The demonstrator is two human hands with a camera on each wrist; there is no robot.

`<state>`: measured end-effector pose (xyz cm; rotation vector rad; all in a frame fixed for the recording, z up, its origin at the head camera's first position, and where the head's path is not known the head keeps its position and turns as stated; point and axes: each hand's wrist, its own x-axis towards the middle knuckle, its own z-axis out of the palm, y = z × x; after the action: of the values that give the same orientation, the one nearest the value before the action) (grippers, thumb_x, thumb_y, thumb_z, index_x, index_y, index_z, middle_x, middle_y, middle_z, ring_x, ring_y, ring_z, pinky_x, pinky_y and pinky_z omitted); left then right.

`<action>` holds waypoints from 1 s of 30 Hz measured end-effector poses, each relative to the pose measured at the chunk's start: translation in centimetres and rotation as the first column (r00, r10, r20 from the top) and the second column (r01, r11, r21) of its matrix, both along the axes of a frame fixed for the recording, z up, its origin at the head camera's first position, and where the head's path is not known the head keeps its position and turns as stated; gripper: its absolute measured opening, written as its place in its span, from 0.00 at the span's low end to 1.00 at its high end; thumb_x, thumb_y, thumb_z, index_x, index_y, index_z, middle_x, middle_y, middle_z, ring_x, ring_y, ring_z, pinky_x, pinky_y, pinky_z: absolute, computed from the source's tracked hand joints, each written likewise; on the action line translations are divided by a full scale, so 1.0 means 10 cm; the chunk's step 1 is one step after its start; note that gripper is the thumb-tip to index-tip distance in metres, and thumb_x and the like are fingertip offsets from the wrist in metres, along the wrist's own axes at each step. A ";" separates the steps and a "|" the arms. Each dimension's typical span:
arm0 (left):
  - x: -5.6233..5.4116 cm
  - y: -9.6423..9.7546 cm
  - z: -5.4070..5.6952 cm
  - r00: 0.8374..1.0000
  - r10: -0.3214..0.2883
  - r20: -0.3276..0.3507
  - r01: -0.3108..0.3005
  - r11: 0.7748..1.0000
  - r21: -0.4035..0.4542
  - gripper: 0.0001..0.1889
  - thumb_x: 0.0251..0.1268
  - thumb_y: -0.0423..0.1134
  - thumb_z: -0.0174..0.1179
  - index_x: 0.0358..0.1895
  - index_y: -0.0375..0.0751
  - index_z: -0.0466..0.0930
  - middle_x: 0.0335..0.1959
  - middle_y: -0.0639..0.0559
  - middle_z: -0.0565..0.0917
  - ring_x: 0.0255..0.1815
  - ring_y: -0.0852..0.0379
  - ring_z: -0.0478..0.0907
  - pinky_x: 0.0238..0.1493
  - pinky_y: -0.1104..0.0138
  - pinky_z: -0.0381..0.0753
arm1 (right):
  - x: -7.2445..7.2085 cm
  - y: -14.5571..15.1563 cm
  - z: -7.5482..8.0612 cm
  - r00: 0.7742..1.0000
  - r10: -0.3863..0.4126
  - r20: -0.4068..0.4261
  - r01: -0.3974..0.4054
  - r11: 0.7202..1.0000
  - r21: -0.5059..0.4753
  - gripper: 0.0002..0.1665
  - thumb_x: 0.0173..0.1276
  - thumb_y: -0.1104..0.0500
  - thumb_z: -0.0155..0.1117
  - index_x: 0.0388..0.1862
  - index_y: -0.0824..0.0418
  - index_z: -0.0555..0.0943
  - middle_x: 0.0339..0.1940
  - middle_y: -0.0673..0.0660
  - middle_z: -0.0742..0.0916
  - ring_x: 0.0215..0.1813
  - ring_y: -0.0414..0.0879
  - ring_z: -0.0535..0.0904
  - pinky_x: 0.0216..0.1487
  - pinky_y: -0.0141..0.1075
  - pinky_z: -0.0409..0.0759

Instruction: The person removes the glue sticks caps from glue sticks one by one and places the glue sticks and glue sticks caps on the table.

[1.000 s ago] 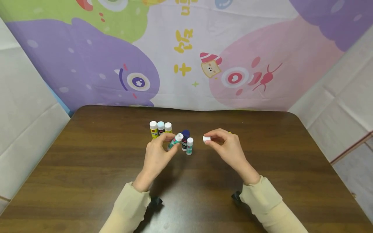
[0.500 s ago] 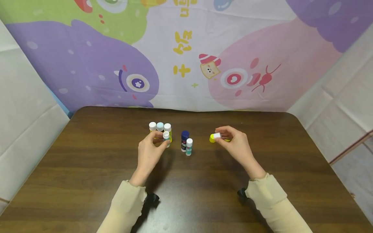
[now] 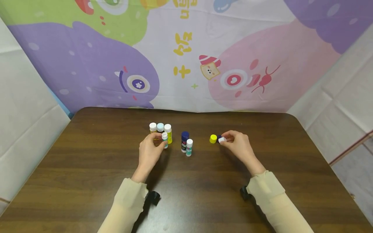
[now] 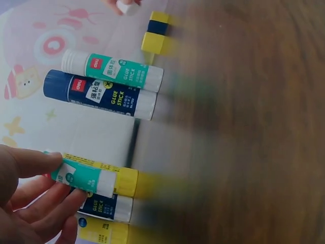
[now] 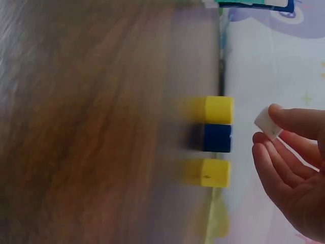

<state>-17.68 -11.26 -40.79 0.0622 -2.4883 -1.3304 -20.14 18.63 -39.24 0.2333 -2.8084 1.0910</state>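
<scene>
My left hand point(image 3: 149, 150) pinches a small teal glue stick point(image 4: 81, 175), its white top uncapped, just in front of a row of uncapped glue sticks. That row has a yellow glue stick point(image 3: 168, 136), a navy one point(image 4: 99, 206) and another yellow one point(image 4: 101, 231). Between thumb and fingers, my right hand point(image 3: 240, 147) holds a white cap point(image 5: 268, 123). Close by it stand a navy cap point(image 5: 217, 138), a yellow cap point(image 5: 219, 110) and a second yellow cap point(image 5: 215, 173), lined up on the table.
Mid-table, a capped navy glue stick point(image 3: 185, 141) stands behind a small teal glue stick point(image 3: 189, 148) with a white top. The brown table point(image 3: 186, 194) ends at a printed cartoon cloth point(image 3: 180, 90) at the back. White panels point(image 3: 329, 97) flank both sides.
My left hand has carried the teal glue stick left to the row of uncapped ones. The right hand has moved right and lowered the white cap beside the other caps.
</scene>
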 end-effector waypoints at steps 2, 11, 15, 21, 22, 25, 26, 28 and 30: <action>-0.01 0.01 -0.01 1.000 0.000 0.010 0.000 1.000 -0.002 0.12 0.50 0.33 0.65 0.40 0.37 0.80 0.38 0.43 0.83 0.38 0.47 0.82 0.41 0.58 0.78 | -0.03 0.01 -0.03 1.000 0.015 0.018 -0.016 0.999 0.029 0.15 0.54 0.59 0.68 0.40 0.65 0.81 0.36 0.60 0.86 0.37 0.50 0.83 0.39 0.41 0.80; -0.05 0.00 -0.07 0.999 0.014 0.039 -0.014 1.000 -0.007 0.12 0.51 0.34 0.65 0.40 0.36 0.80 0.39 0.43 0.83 0.38 0.48 0.82 0.42 0.58 0.77 | -0.08 -0.04 -0.13 0.997 0.077 0.025 -0.079 0.985 0.151 0.14 0.52 0.63 0.67 0.39 0.66 0.81 0.33 0.59 0.84 0.33 0.47 0.79 0.35 0.38 0.77; -0.06 0.00 -0.09 0.999 0.008 0.043 -0.008 1.000 -0.002 0.13 0.50 0.34 0.65 0.40 0.35 0.79 0.39 0.41 0.83 0.38 0.47 0.82 0.43 0.57 0.77 | -0.08 -0.08 -0.15 0.995 0.091 0.036 -0.096 0.978 0.183 0.14 0.53 0.62 0.68 0.39 0.66 0.81 0.32 0.58 0.82 0.32 0.46 0.76 0.34 0.37 0.75; -0.08 0.02 -0.11 0.998 0.017 0.060 -0.016 1.000 -0.005 0.12 0.50 0.33 0.66 0.40 0.35 0.79 0.39 0.42 0.83 0.37 0.48 0.83 0.42 0.58 0.77 | -0.08 -0.10 -0.15 0.994 0.105 0.037 -0.111 0.971 0.213 0.14 0.52 0.63 0.69 0.38 0.66 0.80 0.29 0.57 0.81 0.31 0.46 0.76 0.34 0.37 0.74; -0.08 0.02 -0.11 0.998 0.017 0.064 -0.017 1.000 -0.003 0.12 0.50 0.33 0.66 0.40 0.35 0.79 0.39 0.42 0.83 0.37 0.48 0.83 0.41 0.58 0.78 | -0.08 -0.10 -0.15 0.993 0.107 0.038 -0.113 0.969 0.218 0.15 0.52 0.63 0.69 0.38 0.66 0.80 0.29 0.57 0.81 0.31 0.46 0.76 0.34 0.37 0.74; -0.08 0.02 -0.11 0.998 0.017 0.068 -0.017 1.000 -0.001 0.13 0.50 0.33 0.66 0.40 0.35 0.79 0.39 0.43 0.83 0.38 0.48 0.83 0.41 0.59 0.78 | -0.08 -0.11 -0.15 0.993 0.104 0.045 -0.112 0.966 0.233 0.15 0.50 0.64 0.70 0.38 0.66 0.80 0.30 0.57 0.81 0.31 0.46 0.77 0.35 0.38 0.75; -0.08 0.02 -0.11 0.998 0.017 0.068 -0.017 1.000 0.000 0.13 0.50 0.33 0.66 0.40 0.35 0.79 0.39 0.43 0.83 0.38 0.48 0.83 0.41 0.59 0.78 | -0.08 -0.12 -0.15 0.993 0.104 0.048 -0.112 0.965 0.236 0.14 0.50 0.64 0.70 0.37 0.67 0.80 0.30 0.57 0.81 0.31 0.46 0.77 0.35 0.39 0.75; -0.08 0.02 -0.12 0.997 0.019 0.069 -0.019 1.000 0.002 0.13 0.50 0.33 0.66 0.40 0.35 0.79 0.39 0.43 0.83 0.38 0.48 0.83 0.41 0.59 0.78 | -0.08 -0.12 -0.15 0.994 0.100 0.053 -0.110 0.964 0.241 0.14 0.50 0.64 0.70 0.37 0.66 0.80 0.30 0.58 0.81 0.31 0.46 0.77 0.35 0.39 0.75; -0.08 0.02 -0.12 0.997 0.018 0.072 -0.018 1.000 0.005 0.13 0.50 0.33 0.66 0.40 0.35 0.79 0.39 0.43 0.83 0.38 0.48 0.83 0.41 0.58 0.78 | -0.08 -0.12 -0.15 0.994 0.099 0.055 -0.109 0.963 0.246 0.14 0.49 0.64 0.70 0.36 0.66 0.80 0.30 0.58 0.81 0.31 0.47 0.77 0.35 0.39 0.76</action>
<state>-18.53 -11.02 -41.98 0.1353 -2.5368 -1.3507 -20.93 17.40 -40.76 0.3895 -2.9991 0.7656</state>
